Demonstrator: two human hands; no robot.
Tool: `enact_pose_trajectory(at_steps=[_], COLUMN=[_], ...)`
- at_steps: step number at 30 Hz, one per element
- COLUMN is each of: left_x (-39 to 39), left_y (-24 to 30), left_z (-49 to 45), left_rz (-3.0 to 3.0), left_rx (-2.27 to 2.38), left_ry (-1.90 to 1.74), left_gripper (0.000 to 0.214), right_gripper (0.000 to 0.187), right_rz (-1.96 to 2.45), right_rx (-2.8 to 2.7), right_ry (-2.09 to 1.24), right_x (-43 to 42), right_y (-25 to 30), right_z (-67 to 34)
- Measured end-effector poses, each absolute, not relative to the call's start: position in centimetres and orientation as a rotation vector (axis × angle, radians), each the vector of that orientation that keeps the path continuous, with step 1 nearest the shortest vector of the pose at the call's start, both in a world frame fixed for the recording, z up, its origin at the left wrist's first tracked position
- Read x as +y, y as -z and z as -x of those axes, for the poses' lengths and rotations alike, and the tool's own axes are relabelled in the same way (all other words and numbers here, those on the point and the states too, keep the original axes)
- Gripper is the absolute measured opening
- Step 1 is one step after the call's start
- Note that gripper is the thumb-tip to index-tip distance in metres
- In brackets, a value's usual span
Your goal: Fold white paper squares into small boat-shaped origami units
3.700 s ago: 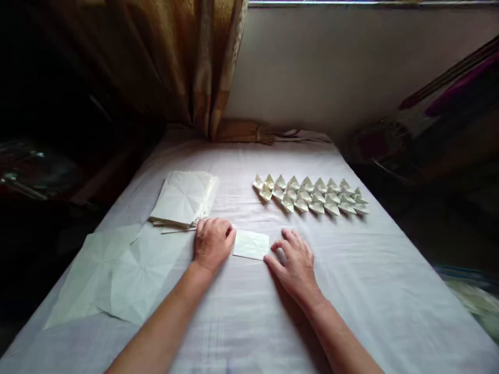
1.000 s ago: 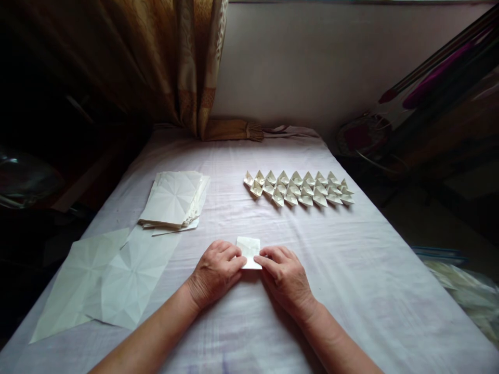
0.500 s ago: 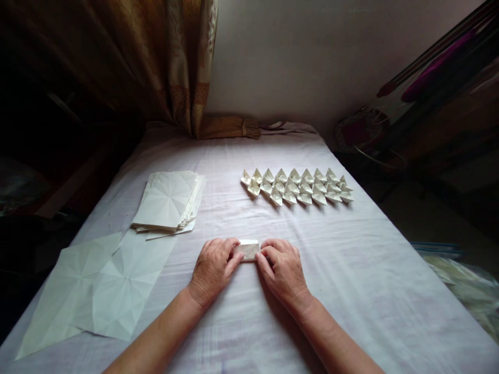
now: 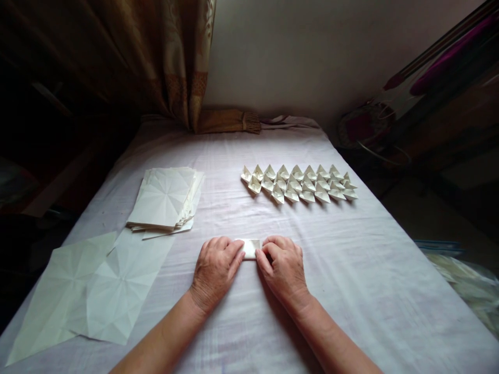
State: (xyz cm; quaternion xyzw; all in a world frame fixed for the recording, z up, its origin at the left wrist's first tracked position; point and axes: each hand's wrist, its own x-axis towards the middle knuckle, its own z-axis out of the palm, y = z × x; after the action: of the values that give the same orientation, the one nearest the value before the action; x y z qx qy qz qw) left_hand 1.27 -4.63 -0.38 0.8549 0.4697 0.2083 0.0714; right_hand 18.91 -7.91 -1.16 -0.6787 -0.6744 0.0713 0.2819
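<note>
A small folded piece of white paper (image 4: 251,250) lies on the cloth between my two hands. My left hand (image 4: 217,265) covers its left end, with the fingers together and pressing on it. At the other end, my right hand (image 4: 284,265) pinches the paper's right edge between thumb and curled fingers. Part of the paper is hidden under the left fingers. Beyond my right hand stand several folded paper boats (image 4: 298,184), set close together in rows.
A stack of creased paper sheets (image 4: 163,200) lies at the back left. Nearer on the left, loose creased sheets (image 4: 120,280) overlap on the pale bedsheet (image 4: 218,171). A gold-brown curtain (image 4: 183,67) hangs at the far edge. Plastic bags (image 4: 463,285) sit off the right side.
The folded paper's upper face has turned from greyish to bright white, with its flap lying flatter. My left fingers have slid slightly right over it. The view has shifted a little.
</note>
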Motion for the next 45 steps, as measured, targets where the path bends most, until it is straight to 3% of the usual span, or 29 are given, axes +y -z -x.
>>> enact_pose_trajectory(at_steps=[7,16,29,45], left_x=[-5.6,-6.4,-6.5,-6.5], left_y=[0.6,0.9,1.2,1.2], left_z=[-1.3,-1.2,-1.4,-1.5], left_rz=[-2.783,-2.845,-2.852,-2.867], left_rx=[1.187,1.093,1.117,1.128], left_ry=[-0.725,-0.599,-0.575,-0.608], left_gripper=[0.026,0.038,0.038,0.037], right_gripper=[0.019,0.016,0.004,0.012], right_rz=[1.821,1.852,1.880,1.825], right_rx=[-1.809,-1.792,-1.771,-1.828], right_ry=[-0.161,-0.165,-0.139,-0.144], right_x=[-7.9,-7.9,-8.0,-8.2], right_y=[1.2,1.3,1.3,1.1], right_z=[-18.9,-18.8,-18.7,-18.9])
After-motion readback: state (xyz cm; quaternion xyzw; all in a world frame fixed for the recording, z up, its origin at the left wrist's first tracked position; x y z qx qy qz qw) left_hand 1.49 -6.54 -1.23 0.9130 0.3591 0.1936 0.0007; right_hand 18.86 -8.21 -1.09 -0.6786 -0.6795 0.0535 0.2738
